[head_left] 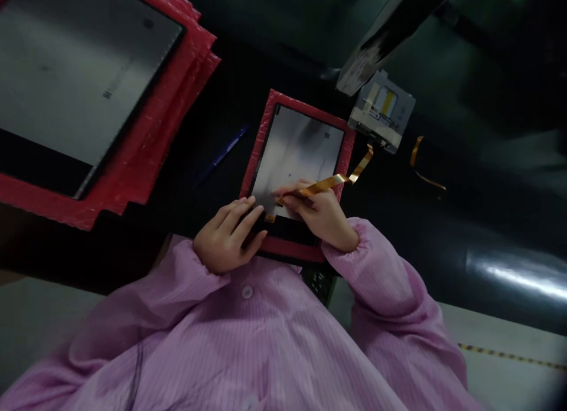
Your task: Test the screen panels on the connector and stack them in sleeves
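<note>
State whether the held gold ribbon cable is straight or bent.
Bent: the gold ribbon cable kinks between the right hand and the grey boxy device.

Overall light: dim and greyish, top right corner near black
Desk (452, 240): dark, with 1 white streak of glare at the right — the brightest patch
Small panel (303, 142): a soft sheen crossed by a dusky band
Gold strip (328, 185): bright glints along its folds
Left sleeve (88, 340): soft, smeared toward the corner
Outer edges: wide-angle stretch — shaded at lower right
</note>
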`<state>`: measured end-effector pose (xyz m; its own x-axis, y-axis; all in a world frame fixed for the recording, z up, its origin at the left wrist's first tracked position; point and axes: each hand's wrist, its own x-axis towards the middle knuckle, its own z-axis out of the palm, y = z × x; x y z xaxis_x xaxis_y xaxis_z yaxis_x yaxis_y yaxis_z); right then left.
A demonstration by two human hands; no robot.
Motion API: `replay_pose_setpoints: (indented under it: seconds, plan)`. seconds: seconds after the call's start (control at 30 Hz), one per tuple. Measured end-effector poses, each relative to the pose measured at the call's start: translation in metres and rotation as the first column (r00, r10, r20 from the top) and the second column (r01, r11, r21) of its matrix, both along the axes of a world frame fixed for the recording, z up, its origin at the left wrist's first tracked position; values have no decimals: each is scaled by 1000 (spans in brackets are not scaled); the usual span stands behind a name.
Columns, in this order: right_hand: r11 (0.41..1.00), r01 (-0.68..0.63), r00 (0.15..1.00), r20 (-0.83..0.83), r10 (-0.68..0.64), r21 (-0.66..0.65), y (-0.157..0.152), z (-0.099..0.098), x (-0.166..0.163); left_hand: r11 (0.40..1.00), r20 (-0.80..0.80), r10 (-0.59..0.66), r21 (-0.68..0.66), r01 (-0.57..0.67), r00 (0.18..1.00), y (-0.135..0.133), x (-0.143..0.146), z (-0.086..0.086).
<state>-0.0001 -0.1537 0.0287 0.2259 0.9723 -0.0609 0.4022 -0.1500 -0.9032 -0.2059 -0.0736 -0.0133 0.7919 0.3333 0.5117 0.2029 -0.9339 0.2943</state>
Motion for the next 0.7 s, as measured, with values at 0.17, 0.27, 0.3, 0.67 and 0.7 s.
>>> replay_pose_setpoints:
  seconds: [0.17,0.27,0.3,0.67,0.7]
  plan:
    - [995,-93,993,72,96,-45,-3,4,-1,989,-14,-151,-2,151,988,5,-4,-1]
    - [983,-175,980,87,179,-58,-5,7,4,981,-37,-195,-9,195,980,5,-7,-1]
    - [981,-184,979,74,188,-64,-6,8,6,979,-42,-205,-26,204,978,5,-7,-1]
    - [994,-68,986,-159,54,-88,-18,22,29,971,-38,-230,-66,228,972,-5,-13,2]
    - [996,-54,989,-141,43,-71,-20,26,32,971,-35,-232,-72,229,972,-5,-15,3]
